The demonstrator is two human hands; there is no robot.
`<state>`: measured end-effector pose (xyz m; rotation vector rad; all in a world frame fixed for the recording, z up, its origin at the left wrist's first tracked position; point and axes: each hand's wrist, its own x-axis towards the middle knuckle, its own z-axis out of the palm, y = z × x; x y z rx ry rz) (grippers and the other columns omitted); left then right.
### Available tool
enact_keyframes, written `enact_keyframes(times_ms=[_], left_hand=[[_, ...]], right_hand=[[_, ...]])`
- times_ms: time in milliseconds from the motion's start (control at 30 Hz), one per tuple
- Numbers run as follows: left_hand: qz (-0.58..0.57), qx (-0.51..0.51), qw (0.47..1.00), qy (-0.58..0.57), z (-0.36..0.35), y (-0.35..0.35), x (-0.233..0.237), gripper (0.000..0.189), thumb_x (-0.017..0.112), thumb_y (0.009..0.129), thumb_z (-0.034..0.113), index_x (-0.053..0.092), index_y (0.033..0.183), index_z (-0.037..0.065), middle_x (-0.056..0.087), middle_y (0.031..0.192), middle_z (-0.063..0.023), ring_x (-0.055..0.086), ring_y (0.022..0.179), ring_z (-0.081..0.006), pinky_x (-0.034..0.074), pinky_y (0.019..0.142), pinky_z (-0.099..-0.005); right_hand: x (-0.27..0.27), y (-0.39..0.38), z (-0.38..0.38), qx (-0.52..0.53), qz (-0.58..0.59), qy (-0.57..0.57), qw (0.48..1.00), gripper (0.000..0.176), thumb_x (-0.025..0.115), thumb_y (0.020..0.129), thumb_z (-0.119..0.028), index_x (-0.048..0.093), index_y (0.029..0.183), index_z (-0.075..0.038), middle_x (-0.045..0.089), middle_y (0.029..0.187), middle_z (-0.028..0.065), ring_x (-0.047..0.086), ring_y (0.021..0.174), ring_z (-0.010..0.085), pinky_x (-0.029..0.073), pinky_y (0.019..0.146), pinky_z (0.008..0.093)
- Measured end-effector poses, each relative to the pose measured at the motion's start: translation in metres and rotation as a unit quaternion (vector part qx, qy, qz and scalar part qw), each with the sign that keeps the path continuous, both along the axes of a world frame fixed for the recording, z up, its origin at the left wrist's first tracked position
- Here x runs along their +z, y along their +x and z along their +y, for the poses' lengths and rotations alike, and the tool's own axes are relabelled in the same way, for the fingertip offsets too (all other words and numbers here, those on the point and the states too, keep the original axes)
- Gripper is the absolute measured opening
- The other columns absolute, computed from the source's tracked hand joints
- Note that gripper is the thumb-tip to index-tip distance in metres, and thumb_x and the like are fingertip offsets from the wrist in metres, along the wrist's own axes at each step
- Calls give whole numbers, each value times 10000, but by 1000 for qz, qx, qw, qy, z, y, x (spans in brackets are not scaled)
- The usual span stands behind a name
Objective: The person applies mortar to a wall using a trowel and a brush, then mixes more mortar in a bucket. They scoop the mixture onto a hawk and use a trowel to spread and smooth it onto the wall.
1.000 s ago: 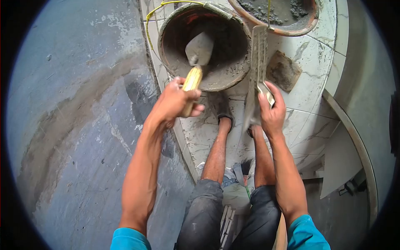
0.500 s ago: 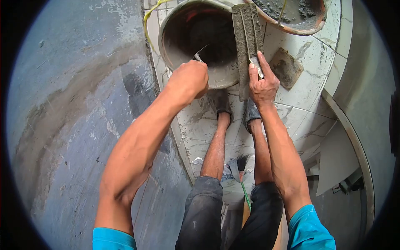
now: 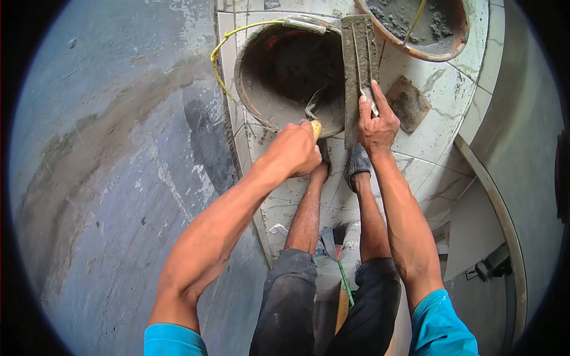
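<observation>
The left hand (image 3: 295, 151) is clenched around the yellow handle of a trowel (image 3: 312, 110), whose blade dips into the grey bucket (image 3: 252, 89) just ahead of it. The right hand (image 3: 377, 124) grips the handle of a mortar-smeared float (image 3: 358, 53), held over the bucket's right rim. Beyond that hand stands a basin (image 3: 428, 56) of wet mortar on the tiled floor (image 3: 442, 127).

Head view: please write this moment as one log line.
left hand: grips trowel, blade in bucket | right hand: holds float at bucket rim
</observation>
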<state>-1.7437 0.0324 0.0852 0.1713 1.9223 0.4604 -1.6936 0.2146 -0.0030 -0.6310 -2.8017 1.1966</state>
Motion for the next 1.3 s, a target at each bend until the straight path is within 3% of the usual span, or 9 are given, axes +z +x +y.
enact_keyframes(times_ms=[100, 133, 233, 367, 467, 567, 767, 967, 1300], left_hand=[[21, 43, 996, 76, -28, 2, 17, 360, 595, 838, 175, 525, 1057, -101, 617, 742, -298, 631, 679, -442, 512, 680, -454], [-154, 131, 979, 0, -24, -19, 42, 364, 599, 856, 187, 529, 1110, -63, 604, 688, -219, 608, 545, -333, 497, 573, -406], [-196, 233, 953, -9, -45, -27, 65, 359, 604, 863, 198, 528, 1101, -60, 583, 655, -159, 577, 502, -242, 469, 505, -386], [-9, 129, 991, -29, -50, -28, 1, 285, 599, 845, 175, 544, 980, -70, 595, 641, -169, 599, 500, -261, 467, 476, -380], [-72, 82, 993, -33, -13, -39, -29, 245, 580, 810, 140, 553, 899, -87, 607, 648, -196, 624, 527, -275, 481, 499, -387], [-57, 66, 996, 5, -3, -31, -23, 223, 558, 780, 117, 552, 841, -98, 615, 658, -221, 639, 554, -287, 491, 525, -402], [-79, 120, 988, 56, -30, -17, -5, 371, 631, 824, 161, 539, 1078, -93, 604, 647, -195, 628, 533, -245, 477, 472, -368], [-235, 368, 894, 95, -67, 10, 37, 396, 614, 856, 167, 525, 1190, -26, 535, 681, -46, 516, 465, -117, 431, 408, -272], [-207, 201, 957, 40, -32, -26, 7, 253, 627, 838, 135, 550, 948, -79, 563, 572, -109, 568, 443, -166, 460, 406, -322]], right_hand=[[3, -1, -2, -12, -22, -20, 999, 395, 622, 852, -225, 604, 1223, -92, 666, 1048, 197, 662, 927, 351, 523, 800, 390], [4, -2, -3, -15, -3, -37, 999, 398, 620, 854, -227, 602, 1230, -98, 665, 1048, 197, 663, 924, 348, 521, 801, 390], [3, -2, -1, 2, -10, -9, 1000, 395, 616, 857, -223, 601, 1232, -98, 665, 1055, 190, 664, 917, 344, 520, 800, 387], [4, -1, -3, -11, -14, -27, 999, 404, 620, 857, -221, 597, 1239, -92, 661, 1086, 178, 667, 925, 334, 518, 804, 382], [3, -3, -5, -13, -11, -18, 1000, 395, 626, 854, -215, 609, 1227, -87, 658, 1098, 178, 672, 929, 320, 519, 803, 366], [3, 1, -4, -13, -13, -13, 1000, 384, 625, 854, -206, 616, 1215, -78, 659, 1100, 175, 674, 934, 311, 518, 809, 353], [8, -4, -8, -36, -18, -30, 999, 379, 619, 857, -197, 615, 1214, -72, 665, 1084, 176, 673, 946, 308, 516, 818, 353], [9, -4, -10, -41, -29, -16, 999, 376, 617, 858, -220, 620, 1216, -104, 669, 1069, 176, 669, 945, 323, 517, 812, 361], [5, -2, -9, -38, -23, -13, 999, 371, 615, 866, -241, 626, 1201, -82, 665, 1071, 188, 663, 970, 322, 515, 823, 363]])
